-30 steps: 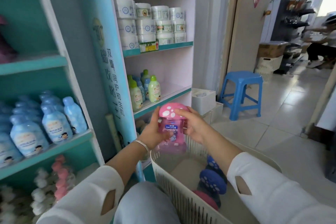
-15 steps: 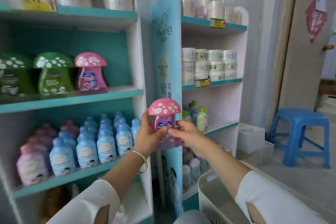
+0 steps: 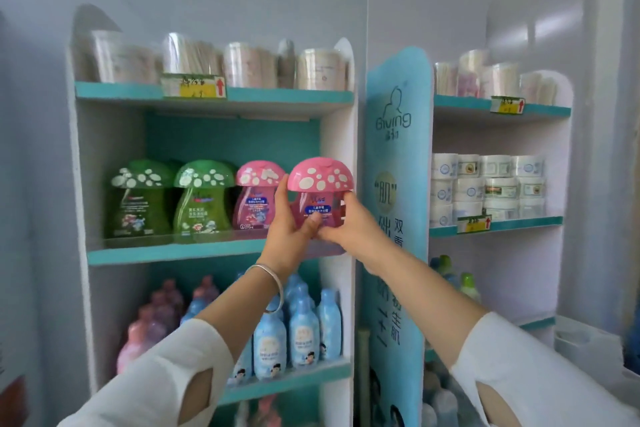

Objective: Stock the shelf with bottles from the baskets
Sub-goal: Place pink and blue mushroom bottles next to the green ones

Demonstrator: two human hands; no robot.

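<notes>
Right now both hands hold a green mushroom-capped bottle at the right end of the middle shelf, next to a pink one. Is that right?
No: the head view shows the held bottle is pink, not green. The left hand and right hand do hold it at the right end of the middle shelf, next to the shelved pink bottle.

Blue panel [image 3: 394,97] stands beside white jars [image 3: 498,189] — perhaps creams.

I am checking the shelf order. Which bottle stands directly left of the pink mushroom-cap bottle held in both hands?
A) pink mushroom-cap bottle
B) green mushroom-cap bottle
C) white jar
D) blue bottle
A: a shelved pink mushroom-cap bottle stands right beside the held bottle.
</notes>
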